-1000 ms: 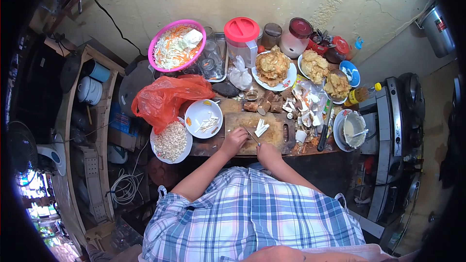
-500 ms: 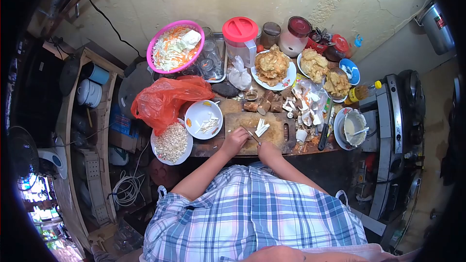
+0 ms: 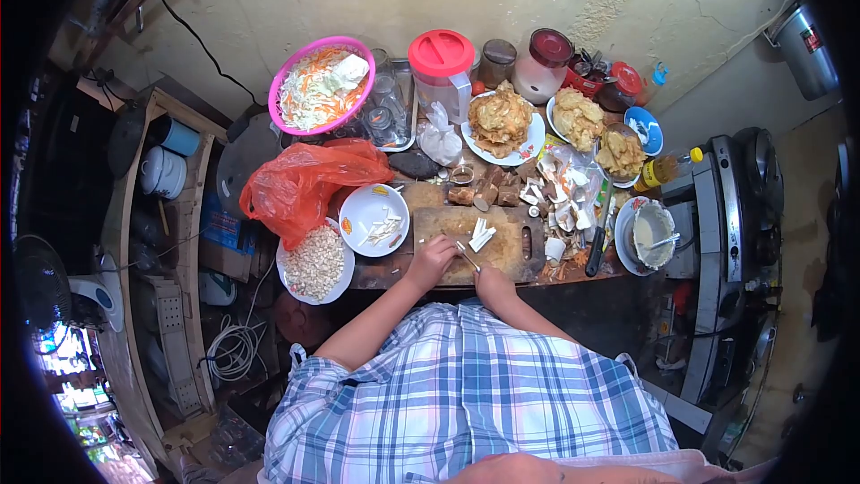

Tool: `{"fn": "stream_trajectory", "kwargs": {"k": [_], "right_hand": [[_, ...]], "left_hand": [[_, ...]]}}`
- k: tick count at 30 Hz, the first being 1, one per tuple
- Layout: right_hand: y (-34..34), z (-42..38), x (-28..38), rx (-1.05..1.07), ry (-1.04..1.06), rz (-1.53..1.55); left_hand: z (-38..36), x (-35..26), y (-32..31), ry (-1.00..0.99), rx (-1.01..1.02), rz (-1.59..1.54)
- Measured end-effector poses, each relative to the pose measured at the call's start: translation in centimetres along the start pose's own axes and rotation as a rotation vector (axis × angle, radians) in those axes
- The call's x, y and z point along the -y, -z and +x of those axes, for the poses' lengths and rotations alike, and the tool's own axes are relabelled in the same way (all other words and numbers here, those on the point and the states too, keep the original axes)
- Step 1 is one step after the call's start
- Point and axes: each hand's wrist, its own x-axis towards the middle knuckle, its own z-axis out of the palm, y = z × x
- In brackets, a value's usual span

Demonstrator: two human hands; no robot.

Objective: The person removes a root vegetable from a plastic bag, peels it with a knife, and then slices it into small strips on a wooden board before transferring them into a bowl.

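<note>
A wooden cutting board (image 3: 430, 222) lies at the table's front edge, with a small pile of white sticks (image 3: 482, 233) on it. My left hand (image 3: 434, 257) is closed over the board's left part; whatever its fingers pinch is too small to name. On the right, my right hand (image 3: 492, 283) is wrapped round the handle of a small knife (image 3: 468, 257), whose blade points up and left towards my left hand. Just left of the board, a white bowl (image 3: 352, 213) holds more white sticks. A plate of chopped white pieces (image 3: 313, 262) sits at the front left.
A red plastic bag (image 3: 305, 184) and a pink basin (image 3: 278, 90) of shredded vegetables are at the left. Behind the board stand brown root pieces (image 3: 485, 194), a pitcher (image 3: 441, 90) and a plate of fried food (image 3: 500, 123). A black-handled knife (image 3: 597, 251) and peelings lie right.
The knife has tilted slightly, and its blade now shows more clearly beside my left fingertips. Both hands remain in nearly the same places; the whole view has shifted a little.
</note>
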Motion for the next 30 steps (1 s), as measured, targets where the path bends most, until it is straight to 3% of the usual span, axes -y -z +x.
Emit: {"fn": "stream_trajectory", "kwargs": {"k": [9, 20, 30], "right_hand": [[-1.6, 0.6, -0.9, -0.067, -0.033, -0.016], [-1.2, -1.8, -2.7, 0.044, 0.0, -0.067], [-2.3, -1.1, -2.1, -0.006, 0.003, -0.172]], "left_hand": [[0.1, -0.5, -0.1, -0.014, -0.032, 0.021], [-0.1, -0.7, -0.2, 0.044, -0.016, -0.001], [-0.3, -1.0, 0.2, 0.044, -0.025, -0.005]]}}
